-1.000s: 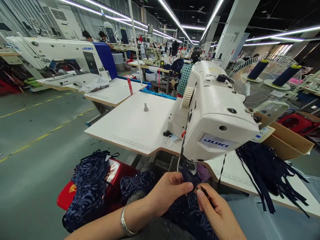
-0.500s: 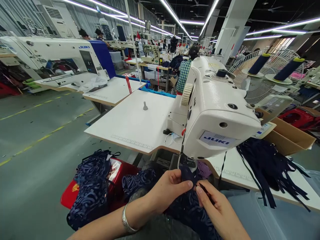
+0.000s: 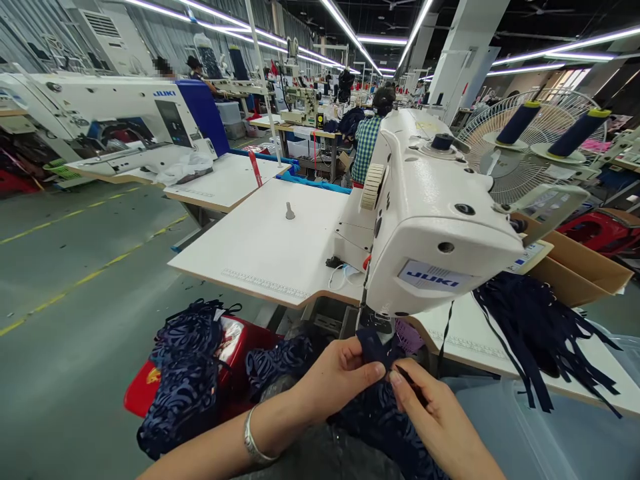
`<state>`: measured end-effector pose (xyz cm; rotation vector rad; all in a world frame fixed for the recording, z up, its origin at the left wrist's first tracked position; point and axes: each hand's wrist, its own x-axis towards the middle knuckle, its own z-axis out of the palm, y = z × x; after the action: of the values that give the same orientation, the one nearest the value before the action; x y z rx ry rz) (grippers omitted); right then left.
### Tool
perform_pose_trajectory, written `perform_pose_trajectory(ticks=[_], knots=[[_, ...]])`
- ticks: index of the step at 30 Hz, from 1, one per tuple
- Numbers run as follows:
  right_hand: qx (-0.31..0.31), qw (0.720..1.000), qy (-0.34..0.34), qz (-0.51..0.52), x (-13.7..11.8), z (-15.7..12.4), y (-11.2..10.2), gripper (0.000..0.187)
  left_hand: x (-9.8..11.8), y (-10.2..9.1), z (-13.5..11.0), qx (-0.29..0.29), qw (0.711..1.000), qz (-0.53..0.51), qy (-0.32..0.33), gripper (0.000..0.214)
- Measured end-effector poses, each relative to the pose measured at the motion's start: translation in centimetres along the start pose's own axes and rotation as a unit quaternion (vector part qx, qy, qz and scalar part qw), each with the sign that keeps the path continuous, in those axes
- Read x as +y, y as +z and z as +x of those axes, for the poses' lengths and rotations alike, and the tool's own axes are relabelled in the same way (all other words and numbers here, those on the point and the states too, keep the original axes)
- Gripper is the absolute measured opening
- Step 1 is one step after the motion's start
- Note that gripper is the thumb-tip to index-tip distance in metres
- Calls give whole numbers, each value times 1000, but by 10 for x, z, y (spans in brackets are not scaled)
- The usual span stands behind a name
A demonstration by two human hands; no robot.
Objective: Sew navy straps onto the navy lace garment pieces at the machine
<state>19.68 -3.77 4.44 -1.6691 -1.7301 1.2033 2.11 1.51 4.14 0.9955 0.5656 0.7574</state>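
Note:
Dark navy fabric (image 3: 371,345) is pinched between the thumb and fingers of my left hand (image 3: 345,373), just below the needle area of the white sewing machine (image 3: 440,220). Close beside it, my right hand (image 3: 423,400) has thumb and forefinger pressed together on the same fabric's edge; something thin and dark shows in its curled fingers, too small to name. The patterned part of the garment (image 3: 385,420) hangs beneath both hands over my lap. More navy patterned garments (image 3: 183,373) are heaped at the left on a red stool (image 3: 240,347).
A white worktable (image 3: 265,233) with a grey peg spreads left of the machine. Navy fabric strips (image 3: 530,327) hang over the right tabletop, by a cardboard box (image 3: 585,263). Thread cones (image 3: 520,123) and a fan stand behind. A person in a checked shirt (image 3: 365,147) sits ahead.
The navy fabric at my left fingertips has shifted slightly and now shows a flatter, folded edge. Both hands keep nearly the same place and grip.

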Motion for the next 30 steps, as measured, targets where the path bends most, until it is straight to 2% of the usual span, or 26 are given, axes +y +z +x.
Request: perform_pose_trajectory(ticks=[7,14,16,21,26,30], knots=[[18,998,-36,41,8,1,5,38,5,2,-2,-6,1000,-8,-4,17],[-31,973,-32,225,21,0,11,39,10,10,-7,-16,999,-17,-27,19],[-32,974,-25,221,21,0,11,40,9,10,-6,-7,1000,13,-18,17],[-14,994,-1,111,16,-1,4,39,5,9,-3,15,989,142,21,11],[-60,985,-7,164,15,2,0,40,2,9,-3,3,998,62,-4,14],[-52,985,-9,164,13,2,1,39,3,10,-5,1,999,43,-5,16]])
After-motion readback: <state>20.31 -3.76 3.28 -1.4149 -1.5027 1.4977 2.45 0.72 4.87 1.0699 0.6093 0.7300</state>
